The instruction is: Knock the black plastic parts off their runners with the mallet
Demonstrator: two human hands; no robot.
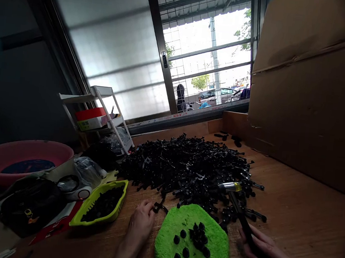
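My left hand point(142, 219) rests on the wood left of a bright green pad, its fingers closed on a small black plastic part point(159, 207). In my right hand point(267, 250) is a hammer point(244, 222), gripped by its black handle, its silver-and-yellow head raised at the near edge of a black heap. Several small black round pieces lie on the green pad point(167, 239), some apart and some clustered. Behind it spreads the large heap of black plastic parts point(183, 167).
A yellow-green basket point(119, 205) of black pieces stands on the left. Further left are a black bag point(30, 208) and a pink basin point(65, 150). A white shelf point(102, 92) stands behind. A large cardboard box point(311, 102) rises at the right, and a window point(118, 53) is at the back.
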